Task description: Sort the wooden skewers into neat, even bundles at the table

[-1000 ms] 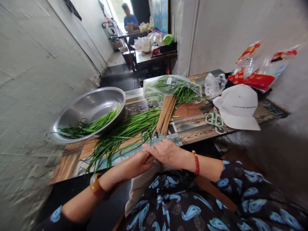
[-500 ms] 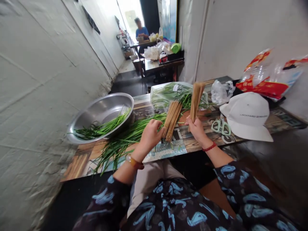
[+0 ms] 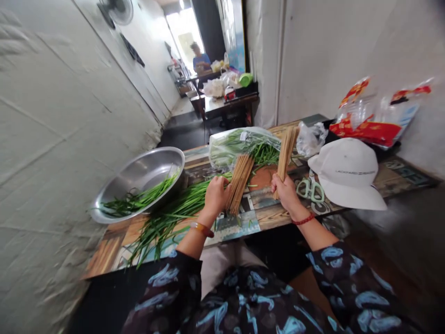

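Gripped upright in my right hand (image 3: 284,189) is a bundle of thin wooden skewers (image 3: 288,147), fingers wrapped round its lower part. A second, darker bundle of skewers (image 3: 240,183) lies slanted on the table, its top end toward the bag. My left hand (image 3: 217,195) is at that bundle's left side, fingers curled together in a pinch; anything between the fingertips is hidden. Long green garlic chives (image 3: 186,202) are spread under and left of my left hand, some hanging over the table's front edge.
A steel basin (image 3: 153,160) with more chives stands at the left. Behind the skewers lies a clear bag of greens (image 3: 229,144). To the right are pale green glasses (image 3: 310,190), a white cap (image 3: 347,169), and a red-and-clear plastic bag (image 3: 368,130). A person (image 3: 200,60) sits far back.
The view has shifted slightly, so the table things appear lower and further left. My right hand still holds its skewers, and my left hand stays beside the other bundle.
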Demonstrator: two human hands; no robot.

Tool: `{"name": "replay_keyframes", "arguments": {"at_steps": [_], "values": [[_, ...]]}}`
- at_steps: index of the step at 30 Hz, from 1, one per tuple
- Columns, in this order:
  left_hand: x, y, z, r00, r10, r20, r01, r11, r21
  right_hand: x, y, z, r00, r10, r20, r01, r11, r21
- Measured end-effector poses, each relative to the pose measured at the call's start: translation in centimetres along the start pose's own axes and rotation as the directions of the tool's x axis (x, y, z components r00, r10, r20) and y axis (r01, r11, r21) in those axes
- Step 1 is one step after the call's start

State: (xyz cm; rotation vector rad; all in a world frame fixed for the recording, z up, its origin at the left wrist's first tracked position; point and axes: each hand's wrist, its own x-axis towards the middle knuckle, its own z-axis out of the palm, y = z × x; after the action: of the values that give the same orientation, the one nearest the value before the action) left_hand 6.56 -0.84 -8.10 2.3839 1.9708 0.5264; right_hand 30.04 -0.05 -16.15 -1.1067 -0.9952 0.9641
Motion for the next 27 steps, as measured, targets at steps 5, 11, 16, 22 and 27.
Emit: {"name": "replay_keyframes", "arguments": {"at_steps": [5,11,16,22,27], "values": [[-2.3,0.3,0.4,0.988,0.084,0.132,-0.086,0.996,0.004,0.4,0.0,-0.2,0.984,0.073,0.16,-0.059,0.994,-0.09],[-2.2,2.4,1.0,0.977,-0.004,0.215,-0.029,0.988,0.149,0.7,0.4,0.0,0.983,0.073,0.167,-0.061,0.995,-0.075],[-1.2,1.5,1.3,0.967,-0.036,0.253,0.039,0.999,-0.008,0.6,0.2,0.0,0.983,0.071,0.172,-0.054,0.993,-0.102],[-1.5,0.4,1.3,0.965,-0.066,0.253,0.087,0.994,-0.072,0.3,-0.4,-0.1,0.982,0.082,0.168,-0.064,0.992,-0.11],[-2.2,1.6,0.8,0.966,-0.078,0.246,0.099,0.992,-0.076,0.3,-0.2,0.1,0.983,0.073,0.166,-0.05,0.989,-0.138]]}}
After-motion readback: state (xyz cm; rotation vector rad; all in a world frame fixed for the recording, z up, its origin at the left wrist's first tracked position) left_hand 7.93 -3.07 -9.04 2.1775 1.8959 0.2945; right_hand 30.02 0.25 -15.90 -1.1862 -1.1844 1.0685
